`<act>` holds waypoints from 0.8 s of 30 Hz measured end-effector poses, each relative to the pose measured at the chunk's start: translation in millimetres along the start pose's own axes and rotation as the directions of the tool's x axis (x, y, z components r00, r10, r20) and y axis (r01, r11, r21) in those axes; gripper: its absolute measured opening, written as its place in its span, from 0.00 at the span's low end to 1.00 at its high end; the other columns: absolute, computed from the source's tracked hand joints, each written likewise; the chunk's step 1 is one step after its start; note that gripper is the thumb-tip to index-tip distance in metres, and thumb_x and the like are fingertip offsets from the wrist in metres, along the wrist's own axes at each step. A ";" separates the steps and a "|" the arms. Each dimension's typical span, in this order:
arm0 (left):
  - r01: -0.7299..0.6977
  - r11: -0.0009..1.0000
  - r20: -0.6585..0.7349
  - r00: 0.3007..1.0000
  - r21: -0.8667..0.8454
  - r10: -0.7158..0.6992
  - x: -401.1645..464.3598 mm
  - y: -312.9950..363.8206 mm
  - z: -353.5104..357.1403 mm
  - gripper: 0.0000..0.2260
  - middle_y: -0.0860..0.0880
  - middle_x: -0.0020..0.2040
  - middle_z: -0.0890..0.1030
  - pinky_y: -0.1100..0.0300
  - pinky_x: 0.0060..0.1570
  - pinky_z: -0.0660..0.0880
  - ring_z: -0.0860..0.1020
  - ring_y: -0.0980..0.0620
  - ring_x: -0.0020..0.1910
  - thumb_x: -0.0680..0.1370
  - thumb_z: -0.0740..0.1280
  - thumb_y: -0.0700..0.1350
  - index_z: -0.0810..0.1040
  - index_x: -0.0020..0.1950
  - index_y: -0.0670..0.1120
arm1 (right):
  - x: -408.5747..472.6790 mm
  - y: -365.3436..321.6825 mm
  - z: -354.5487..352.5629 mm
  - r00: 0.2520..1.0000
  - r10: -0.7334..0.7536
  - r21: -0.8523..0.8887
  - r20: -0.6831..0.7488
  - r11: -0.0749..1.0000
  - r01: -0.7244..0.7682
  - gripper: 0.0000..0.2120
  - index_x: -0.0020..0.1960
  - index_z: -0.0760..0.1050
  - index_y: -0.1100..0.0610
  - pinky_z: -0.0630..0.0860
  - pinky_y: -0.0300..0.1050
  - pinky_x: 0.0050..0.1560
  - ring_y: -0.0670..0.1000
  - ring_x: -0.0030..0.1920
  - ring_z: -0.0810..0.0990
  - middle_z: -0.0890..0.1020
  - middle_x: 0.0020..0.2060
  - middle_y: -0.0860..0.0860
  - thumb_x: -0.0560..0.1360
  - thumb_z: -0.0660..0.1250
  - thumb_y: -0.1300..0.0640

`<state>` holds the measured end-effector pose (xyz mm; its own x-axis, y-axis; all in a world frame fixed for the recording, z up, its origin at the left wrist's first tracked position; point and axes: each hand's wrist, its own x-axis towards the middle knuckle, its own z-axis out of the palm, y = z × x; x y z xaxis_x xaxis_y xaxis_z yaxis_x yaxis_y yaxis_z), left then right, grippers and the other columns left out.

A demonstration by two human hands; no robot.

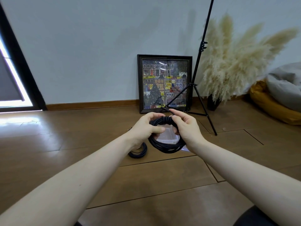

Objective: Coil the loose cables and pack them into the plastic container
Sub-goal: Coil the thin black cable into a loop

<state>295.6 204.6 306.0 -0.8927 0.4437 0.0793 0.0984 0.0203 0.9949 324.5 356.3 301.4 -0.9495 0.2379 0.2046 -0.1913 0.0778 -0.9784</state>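
door frame: black, far left of the framed picture, bright strip of light along its inner edge
floor: brown wood planks, glare patch on the left below the door frame
second coil: black cable, lying flat on the floor left of the clear container, partly hidden under the left wrist
left hand: fingers curled round the left side of the held coil, thumb across the front of the strands
held coil: black cable, 1 round bundle, lifted off the floor between both hands, in front of and below the framed picture; turns wrapped tight round the top of the bundle
cable end: short straight tip sticking up-left from the wrap, overlapping the lower edge of the framed picture
clear container: plastic, on the floor behind the held coil, seen through the loop; contents cannot tell
right hand: gripping the right side of the held coil, index finger and thumb pinching the strand near the cable end
framed picture: dark frame, city-street scene, leaning on the wall
light stand: black tripod, just right of the framed picture, 1 leg crossing in front of it
pampas grass: cream plumes in a dark vase, right of the light stand
cushions: grey on mustard, far right
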 end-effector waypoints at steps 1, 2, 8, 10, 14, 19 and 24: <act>-0.002 1.000 0.005 1.000 -0.003 0.002 0.2 -1.2 -0.5 0.19 0.46 0.47 0.80 0.64 0.30 0.73 0.74 0.56 0.26 0.76 0.67 0.27 0.74 0.64 0.40 | -0.1 -0.3 -1.0 1.000 -0.010 -0.006 -0.020 1.000 0.010 0.15 0.65 0.76 0.54 0.66 0.34 0.28 0.47 0.28 0.66 0.74 0.28 0.48 0.81 0.60 0.63; -0.002 1.000 0.009 1.000 -0.012 0.002 0.6 -2.5 -0.5 0.19 0.48 0.44 0.81 0.63 0.32 0.74 0.75 0.56 0.27 0.76 0.67 0.28 0.74 0.64 0.41 | 0.0 -0.4 -1.7 0.999 -0.021 -0.011 -0.032 1.000 0.021 0.15 0.65 0.76 0.54 0.66 0.34 0.28 0.47 0.28 0.66 0.73 0.29 0.50 0.80 0.60 0.64; -0.022 1.000 -0.087 0.996 0.023 0.024 3.7 -9.4 2.5 0.12 0.51 0.37 0.80 0.61 0.37 0.76 0.78 0.54 0.30 0.77 0.71 0.36 0.77 0.60 0.42 | 1.1 -3.5 -1.8 0.992 -0.069 -0.001 -0.101 0.998 0.070 0.14 0.63 0.76 0.56 0.68 0.27 0.33 0.36 0.27 0.73 0.79 0.34 0.43 0.80 0.60 0.65; -0.065 0.998 -0.131 0.989 0.021 0.067 2.2 -9.8 4.5 0.11 0.49 0.39 0.81 0.61 0.35 0.77 0.78 0.54 0.29 0.77 0.72 0.38 0.76 0.58 0.43 | 2.4 -3.9 -2.4 0.991 -0.068 -0.003 -0.117 0.998 0.068 0.15 0.65 0.76 0.58 0.69 0.29 0.36 0.34 0.28 0.74 0.80 0.39 0.46 0.81 0.60 0.65; -0.109 0.990 -0.241 0.962 0.087 0.127 0.7 -10.7 9.6 0.13 0.46 0.42 0.82 0.60 0.33 0.76 0.77 0.53 0.26 0.78 0.71 0.40 0.72 0.59 0.43 | 2.2 -3.3 -0.1 0.987 -0.081 -0.026 -0.136 0.997 0.078 0.15 0.65 0.75 0.58 0.69 0.29 0.37 0.34 0.28 0.74 0.81 0.42 0.47 0.81 0.60 0.65; -0.122 0.979 -0.284 0.945 0.165 0.165 2.8 -9.4 9.1 0.10 0.43 0.43 0.82 0.58 0.35 0.73 0.75 0.53 0.28 0.78 0.71 0.40 0.72 0.56 0.43 | 0.3 -5.9 1.4 0.992 -0.066 0.002 -0.106 0.998 0.067 0.14 0.64 0.75 0.55 0.70 0.32 0.36 0.37 0.27 0.72 0.80 0.39 0.46 0.81 0.60 0.64; -0.121 0.981 -0.308 0.937 0.154 0.164 3.5 -8.8 8.9 0.11 0.43 0.45 0.82 0.56 0.35 0.73 0.76 0.53 0.29 0.76 0.73 0.41 0.73 0.54 0.46 | -2.2 -6.5 1.0 0.993 -0.065 0.019 -0.095 0.998 0.067 0.13 0.62 0.75 0.51 0.70 0.40 0.33 0.45 0.27 0.69 0.80 0.37 0.48 0.81 0.60 0.63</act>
<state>295.6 214.0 296.9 -0.9559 0.1436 0.2562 0.2721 0.1043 0.9566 327.6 354.3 307.3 -0.9072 0.3230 0.2697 -0.2596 0.0748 -0.9628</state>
